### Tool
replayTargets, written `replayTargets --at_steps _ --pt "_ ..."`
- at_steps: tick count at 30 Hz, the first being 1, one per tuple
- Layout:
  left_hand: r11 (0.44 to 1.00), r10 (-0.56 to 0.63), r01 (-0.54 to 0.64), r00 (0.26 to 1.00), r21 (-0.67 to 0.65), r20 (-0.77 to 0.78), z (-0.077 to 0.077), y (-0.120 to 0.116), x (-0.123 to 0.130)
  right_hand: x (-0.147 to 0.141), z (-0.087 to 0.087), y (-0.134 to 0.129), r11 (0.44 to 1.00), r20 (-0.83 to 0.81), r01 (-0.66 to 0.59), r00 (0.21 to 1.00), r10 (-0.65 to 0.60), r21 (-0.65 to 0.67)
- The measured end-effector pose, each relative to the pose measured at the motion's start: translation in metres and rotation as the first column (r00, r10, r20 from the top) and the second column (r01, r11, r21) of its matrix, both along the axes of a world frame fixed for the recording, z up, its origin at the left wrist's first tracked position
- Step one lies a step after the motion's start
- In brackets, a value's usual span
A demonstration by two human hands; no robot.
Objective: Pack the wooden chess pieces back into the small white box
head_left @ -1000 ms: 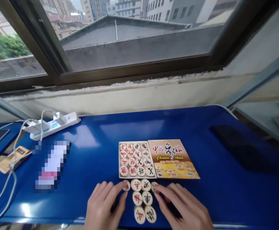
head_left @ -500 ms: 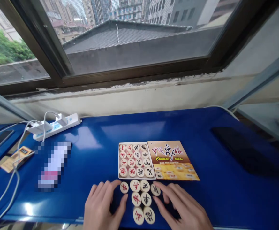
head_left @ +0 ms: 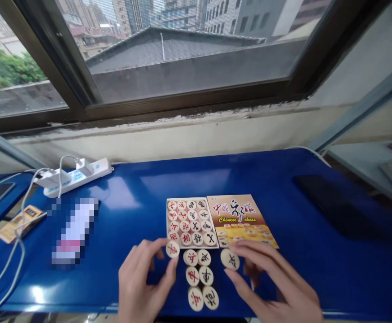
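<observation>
Between its thumb and index finger, my left hand [head_left: 149, 278] holds a red-marked chess piece [head_left: 172, 249], near the front left corner of the white box [head_left: 167, 224]. My right hand [head_left: 273, 282] pinches a black-marked chess piece [head_left: 230, 259] just in front of the printed lid [head_left: 243, 220]. Rows of red and black pieces fill the box, which touches the lid. Between my hands, two columns of pieces stand on the blue table, red-marked ones [head_left: 192, 276] on the left and black-marked ones [head_left: 206, 275] on the right.
A white power strip [head_left: 78, 178] with plugs and cables lies at the back left. In front of it is a blurred-out flat object [head_left: 76, 231], with a brown card [head_left: 21, 223] further left. A dark flat object [head_left: 324, 204] lies on the right.
Both held pieces have come up from beside the columns. My left hand's piece moved slightly forward to the box corner; my right hand moved right and forward with its piece.
</observation>
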State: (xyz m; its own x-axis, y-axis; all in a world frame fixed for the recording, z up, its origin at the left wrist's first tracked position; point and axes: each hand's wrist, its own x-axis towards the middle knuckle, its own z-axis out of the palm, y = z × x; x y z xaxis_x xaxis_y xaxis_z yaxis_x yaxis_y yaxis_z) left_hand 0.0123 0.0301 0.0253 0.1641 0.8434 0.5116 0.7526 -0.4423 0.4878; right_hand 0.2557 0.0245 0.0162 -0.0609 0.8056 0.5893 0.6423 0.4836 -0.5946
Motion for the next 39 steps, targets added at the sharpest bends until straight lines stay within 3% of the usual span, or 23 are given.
replayTargets --at_steps 4,9,14,19,24,33,39 --pt "0.99 -0.078 0.067 0.993 0.122 0.089 0.007 0.022 0.012 -0.014 0.009 0.026 0.995 -0.029 -0.045 0.998 0.047 0.091" --pt "0.985 -0.132 0.126 0.99 0.116 0.047 -0.001 0.024 0.016 -0.031 0.002 0.034 0.989 0.031 -0.112 0.993 0.11 0.091" --pt "0.987 -0.062 0.064 0.998 0.144 -0.016 -0.005 0.021 0.01 -0.032 0.0 0.029 0.987 0.083 -0.11 0.991 0.101 0.115" --pt "0.982 0.018 0.007 0.991 0.186 -0.133 -0.005 0.028 0.013 -0.035 -0.002 0.035 0.992 0.141 -0.032 0.99 0.015 0.119" --pt "0.994 0.019 0.001 0.985 0.112 -0.174 -0.009 0.032 0.015 -0.037 -0.005 0.037 0.998 0.168 0.011 0.986 -0.023 0.068" --pt "0.998 -0.066 0.069 0.978 0.008 -0.2 -0.008 0.031 0.013 -0.031 -0.003 0.032 0.998 0.152 -0.057 0.987 0.06 -0.023" --pt "0.994 -0.111 0.111 0.975 -0.009 -0.195 -0.007 0.03 0.012 -0.03 -0.003 0.033 0.997 0.135 -0.073 0.988 0.075 -0.018"
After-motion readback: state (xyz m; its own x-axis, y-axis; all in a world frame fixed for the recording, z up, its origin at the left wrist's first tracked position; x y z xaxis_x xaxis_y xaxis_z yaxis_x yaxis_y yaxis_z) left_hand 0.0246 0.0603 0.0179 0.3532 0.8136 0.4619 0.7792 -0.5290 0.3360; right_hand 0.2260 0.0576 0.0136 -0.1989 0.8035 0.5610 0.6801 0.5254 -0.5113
